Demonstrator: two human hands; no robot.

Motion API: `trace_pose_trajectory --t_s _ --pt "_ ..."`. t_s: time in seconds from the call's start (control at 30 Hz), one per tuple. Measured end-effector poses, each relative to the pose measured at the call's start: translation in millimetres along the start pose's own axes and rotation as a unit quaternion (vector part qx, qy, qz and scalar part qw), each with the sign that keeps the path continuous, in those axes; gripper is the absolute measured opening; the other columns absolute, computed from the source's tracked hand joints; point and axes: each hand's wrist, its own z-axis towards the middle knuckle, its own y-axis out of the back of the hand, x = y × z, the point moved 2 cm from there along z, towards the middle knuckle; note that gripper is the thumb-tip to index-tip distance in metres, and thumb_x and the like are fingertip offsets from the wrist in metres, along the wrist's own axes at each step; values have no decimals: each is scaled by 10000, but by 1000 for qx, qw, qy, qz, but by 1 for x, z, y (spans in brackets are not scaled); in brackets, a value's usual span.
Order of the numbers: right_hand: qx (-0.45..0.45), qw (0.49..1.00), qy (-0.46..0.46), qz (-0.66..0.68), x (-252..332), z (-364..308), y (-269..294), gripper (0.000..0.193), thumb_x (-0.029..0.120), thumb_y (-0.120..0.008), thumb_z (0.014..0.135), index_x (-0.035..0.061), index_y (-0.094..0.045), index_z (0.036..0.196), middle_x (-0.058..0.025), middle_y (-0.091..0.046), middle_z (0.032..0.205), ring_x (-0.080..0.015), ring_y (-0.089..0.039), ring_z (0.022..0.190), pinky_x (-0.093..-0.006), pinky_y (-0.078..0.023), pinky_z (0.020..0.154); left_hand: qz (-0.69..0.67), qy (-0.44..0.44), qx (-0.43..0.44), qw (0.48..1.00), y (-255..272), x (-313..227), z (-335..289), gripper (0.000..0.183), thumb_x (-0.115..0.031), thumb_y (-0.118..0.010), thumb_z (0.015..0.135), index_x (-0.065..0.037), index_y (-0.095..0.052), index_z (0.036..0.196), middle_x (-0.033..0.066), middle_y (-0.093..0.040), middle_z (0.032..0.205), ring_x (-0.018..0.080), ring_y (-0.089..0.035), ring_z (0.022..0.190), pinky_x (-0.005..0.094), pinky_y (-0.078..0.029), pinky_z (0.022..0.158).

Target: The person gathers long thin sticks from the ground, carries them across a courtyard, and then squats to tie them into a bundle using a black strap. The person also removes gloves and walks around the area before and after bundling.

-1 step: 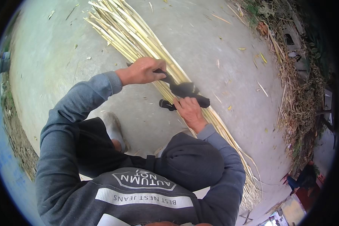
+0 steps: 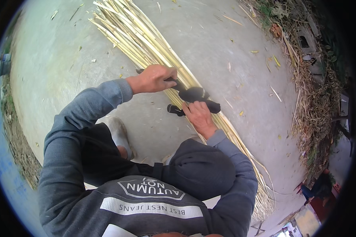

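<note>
A long bundle of pale yellow peeled stalks (image 2: 154,43) lies slantwise on the concrete, from the far left to the near right. Around its middle goes a black cloth strip (image 2: 194,94), bunched on top, with a short end (image 2: 175,110) sticking out on the left side. My left hand (image 2: 156,78) is closed on one length of this cloth, above the stalks; a bit of cloth shows behind the wrist. My right hand (image 2: 200,118) lies across the bundle, fingers bent together against the cloth's near edge. What is under its fingertips is partly hidden.
Concrete floor (image 2: 241,91) surrounds the bundle, with scattered leaves and stalk bits. Dry plants and debris (image 2: 296,98) line the right edge. My bent knee (image 2: 201,168) is close beside the bundle's near part. A person (image 2: 319,189) is at the lower right.
My left hand has shifted slightly right and nearer to me, lower over the bundle, still gripping the cloth. The right hand stays in place.
</note>
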Motion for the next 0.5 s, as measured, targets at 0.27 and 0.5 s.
trace_pose_trajectory --t_s 0.27,0.5 --pt "-96 993 -41 56 -16 -11 2 112 124 -614 752 100 -663 850 -15 -559 827 -193 -534 805 -353 -407 803 84 -66 -88 990 -119 -12 -16 145 -171 -652 835 -63 -571 888 141 -604 731 360 -621 736 447 -499 654" --pt "-131 988 -68 33 -15 -14 10 127 116 -652 764 141 -700 879 16 -634 1003 -178 -570 981 -402 -381 964 107 17 -46 993 -137 -23 -2 119 -161 -604 841 -59 -544 832 156 -611 702 378 -629 714 477 -489 594"
